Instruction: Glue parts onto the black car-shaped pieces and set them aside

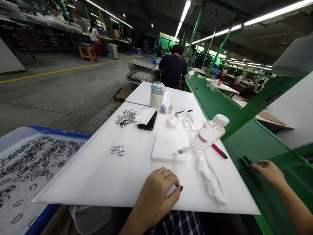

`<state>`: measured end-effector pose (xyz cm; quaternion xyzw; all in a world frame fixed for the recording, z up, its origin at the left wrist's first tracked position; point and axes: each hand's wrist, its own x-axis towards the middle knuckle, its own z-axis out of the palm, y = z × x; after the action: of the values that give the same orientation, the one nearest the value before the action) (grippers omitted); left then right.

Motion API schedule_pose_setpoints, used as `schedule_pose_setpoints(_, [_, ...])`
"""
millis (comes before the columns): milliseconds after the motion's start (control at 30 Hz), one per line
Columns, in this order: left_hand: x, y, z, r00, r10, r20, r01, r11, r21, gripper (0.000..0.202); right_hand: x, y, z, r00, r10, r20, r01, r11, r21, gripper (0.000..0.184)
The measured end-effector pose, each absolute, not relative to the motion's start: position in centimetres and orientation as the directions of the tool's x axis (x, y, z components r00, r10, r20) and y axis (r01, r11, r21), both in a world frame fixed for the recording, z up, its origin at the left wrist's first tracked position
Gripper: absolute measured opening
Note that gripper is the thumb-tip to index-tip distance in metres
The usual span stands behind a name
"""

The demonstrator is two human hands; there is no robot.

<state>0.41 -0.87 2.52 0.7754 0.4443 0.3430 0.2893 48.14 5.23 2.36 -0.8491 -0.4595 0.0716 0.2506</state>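
Note:
My left hand [160, 192] rests at the near edge of the white foam-topped table [97, 182]. Its fingers are curled in, the thumb tip close to the index finger, and nothing shows between them. Out to the right, over the green surface [264, 153], my right hand [270, 174] pinches a small dark oval piece [248, 160]. Several thin black oval rings [118, 150] lie on the table's left half, with a looser pile of rings [126, 117] farther back. In front of my left hand is a white foam pad [168, 143].
A clear bottle with a white cap [209, 133] stands right of the pad, beside a red-and-black pen-like tool [219, 151] and crumpled tissue [211, 182]. Behind are a phone [149, 122] and a tumbler [156, 96]. A blue-rimmed tray [56, 130] of rings sits left. A person [173, 67] sits ahead.

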Motion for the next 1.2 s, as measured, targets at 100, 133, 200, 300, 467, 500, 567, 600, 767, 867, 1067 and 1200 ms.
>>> schedule_pose_setpoints(100, [0.4, -1.0, 2.4, 0.375, 0.889, 0.262, 0.501, -0.432, 0.75, 0.01, 42.9, 3.2, 3.5, 0.46, 0.882, 0.103, 0.712, -0.297, -0.636, 0.033])
schedule_pose_setpoints(133, [0.4, -1.0, 2.4, 0.384, 0.888, 0.252, 0.505, -0.43, 0.748, 0.018, 40.0, 2.4, 4.0, 0.295, 0.947, 0.128, 0.678, -0.113, -0.726, 0.041])
schedule_pose_setpoints(200, [0.2, -0.9, 2.4, 0.413, 0.88, 0.235, 0.516, -0.438, 0.736, 0.047, 33.3, 0.8, 5.0, -0.082, 0.984, 0.158, 0.677, 0.172, -0.716, 0.045])
schedule_pose_setpoints(300, [0.1, -0.6, 2.2, 0.479, 0.843, 0.244, 0.517, -0.495, 0.698, 0.08, 24.3, 0.2, 6.4, -0.491, 0.868, 0.075, 0.653, 0.424, -0.628, 0.037])
schedule_pose_setpoints(467, [0.4, -1.1, 1.4, 0.41, 0.863, 0.296, 0.571, -0.496, 0.654, 0.063, 19.8, 2.9, 7.0, -0.587, 0.809, 0.023, 0.574, 0.436, -0.694, 0.017])
schedule_pose_setpoints(500, [0.4, -1.2, 1.3, 0.355, 0.882, 0.31, 0.606, -0.47, 0.642, 0.058, 19.7, 3.6, 6.9, -0.511, 0.858, 0.063, 0.595, 0.405, -0.695, 0.015])
schedule_pose_setpoints(567, [0.5, -1.5, 1.3, 0.273, 0.911, 0.31, 0.644, -0.413, 0.644, 0.052, 19.5, 4.7, 6.6, -0.36, 0.916, 0.175, 0.624, 0.376, -0.685, 0.024])
schedule_pose_setpoints(600, [0.4, -1.5, 1.3, 0.272, 0.918, 0.289, 0.636, -0.397, 0.662, 0.054, 19.3, 5.2, 6.5, -0.34, 0.917, 0.206, 0.614, 0.383, -0.69, 0.028])
schedule_pose_setpoints(767, [-0.3, -1.0, 2.0, 0.471, 0.87, 0.147, 0.552, -0.42, 0.72, 0.064, 18.4, 6.5, 6.1, -0.501, 0.858, 0.117, 0.459, 0.377, -0.805, 0.027])
schedule_pose_setpoints(867, [-0.3, -0.7, 2.1, 0.458, 0.87, 0.18, 0.561, -0.44, 0.701, 0.057, 18.7, 6.8, 6.0, -0.521, 0.845, 0.119, 0.319, 0.323, -0.891, 0.036])
schedule_pose_setpoints(1067, [0.7, -0.7, 2.5, 0.394, 0.897, 0.2, 0.529, -0.399, 0.749, 0.051, 19.0, 7.3, 5.2, -0.478, 0.873, 0.097, 0.273, 0.252, -0.929, 0.03])
schedule_pose_setpoints(1200, [1.3, -0.7, 2.9, 0.293, 0.942, 0.161, 0.508, -0.296, 0.809, 0.041, 19.4, 6.6, 6.2, -0.465, 0.877, 0.121, 0.083, 0.179, -0.98, 0.029])
